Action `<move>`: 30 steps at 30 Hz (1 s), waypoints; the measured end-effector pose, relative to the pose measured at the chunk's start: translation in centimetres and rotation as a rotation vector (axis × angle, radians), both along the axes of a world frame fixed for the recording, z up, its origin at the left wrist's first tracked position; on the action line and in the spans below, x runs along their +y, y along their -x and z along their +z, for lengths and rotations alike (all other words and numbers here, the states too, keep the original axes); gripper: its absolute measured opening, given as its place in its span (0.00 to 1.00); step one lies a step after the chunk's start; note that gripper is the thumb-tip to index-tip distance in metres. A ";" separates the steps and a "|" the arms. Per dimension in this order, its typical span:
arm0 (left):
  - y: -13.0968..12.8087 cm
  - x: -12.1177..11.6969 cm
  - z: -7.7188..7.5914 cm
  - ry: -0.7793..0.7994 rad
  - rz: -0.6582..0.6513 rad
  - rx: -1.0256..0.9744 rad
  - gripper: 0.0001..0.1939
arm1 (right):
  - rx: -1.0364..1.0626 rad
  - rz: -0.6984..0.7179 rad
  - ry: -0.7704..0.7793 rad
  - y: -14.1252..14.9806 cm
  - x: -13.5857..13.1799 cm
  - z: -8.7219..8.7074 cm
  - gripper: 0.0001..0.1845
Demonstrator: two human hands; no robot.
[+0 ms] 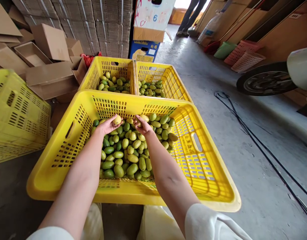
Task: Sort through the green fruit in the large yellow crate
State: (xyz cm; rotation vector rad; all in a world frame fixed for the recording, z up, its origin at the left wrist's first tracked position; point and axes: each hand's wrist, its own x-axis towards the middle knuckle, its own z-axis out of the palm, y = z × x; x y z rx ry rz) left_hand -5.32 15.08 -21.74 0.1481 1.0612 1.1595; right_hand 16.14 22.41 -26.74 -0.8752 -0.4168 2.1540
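A large yellow plastic crate (53, 180) in front of me holds a heap of oval green and yellow lemons (132, 158). My left hand (108, 126) is over the far left part of the heap, its fingers closed round a yellow lemon (117, 120). To the right of it, my right hand (143, 126) is curled at the far side of the heap, fingers round a yellowish lemon that is mostly hidden by them. Another pale yellow lemon (145, 118) lies just beyond that hand. Both forearms reach over the crate's near rim.
Behind stand two more yellow crates (93, 75) (177, 83) with lemons. Another yellow crate (21, 113) stands left, near cardboard boxes (50, 78). Stacked flat cardboard (106, 30) rises behind. Black cable (255, 140) and a wheel (267, 80) are right. A person's legs (190, 15) show far back.
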 end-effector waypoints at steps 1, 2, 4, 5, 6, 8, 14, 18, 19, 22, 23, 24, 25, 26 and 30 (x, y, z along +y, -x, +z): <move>0.0 0.1 0.0 0.024 -0.003 0.009 0.08 | 0.009 0.003 0.008 0.0 0.0 0.1 0.10; 0.0 0.3 0.0 0.045 0.002 0.005 0.11 | 0.018 -0.002 0.013 -0.1 0.0 0.2 0.08; 0.0 0.4 0.0 0.066 0.031 -0.032 0.13 | 0.035 -0.034 0.019 -0.1 -0.1 0.4 0.04; 0.0 0.5 0.0 0.067 0.052 -0.053 0.13 | 0.040 -0.051 0.015 -0.1 -0.2 0.6 0.05; -0.1 0.5 0.0 0.065 0.073 -0.069 0.11 | 0.043 -0.062 0.007 -0.1 -0.2 0.8 0.08; -0.2 0.4 -0.2 0.054 0.115 -0.079 0.08 | 0.050 -0.066 -0.020 0.0 -0.3 1.0 0.17; -0.5 0.2 -0.2 0.024 0.236 -0.111 0.11 | 0.062 -0.133 -0.053 1.1 -0.4 0.9 0.25; -0.7 0.5 -0.2 0.007 0.240 -0.125 0.09 | 0.078 -0.078 -0.067 1.6 0.1 0.4 0.15; -0.7 0.6 -0.3 0.002 0.234 -0.123 0.07 | 0.079 -0.066 -0.061 1.6 0.2 0.4 0.14; -0.6 0.9 -1.0 0.017 0.232 -0.106 0.03 | 0.093 -0.069 0.009 1.5 0.7 0.7 0.12; -0.6 0.9 -1.2 0.023 0.241 -0.101 0.03 | 0.102 -0.070 0.035 1.5 0.8 0.9 0.12; -0.6 1.0 -1.4 0.021 0.252 -0.104 0.03 | 0.112 -0.067 0.054 1.5 0.9 1.1 0.12; -0.6 1.0 -1.5 0.013 0.266 -0.110 0.04 | 0.119 -0.063 0.063 1.5 0.9 1.3 0.12; -0.5 1.0 -1.7 0.002 0.273 -0.115 0.05 | 0.122 -0.061 0.059 1.5 0.8 1.5 0.12; -0.4 0.9 -1.6 0.001 0.213 -0.093 0.10 | 0.113 -0.073 0.020 1.4 0.2 2.1 0.08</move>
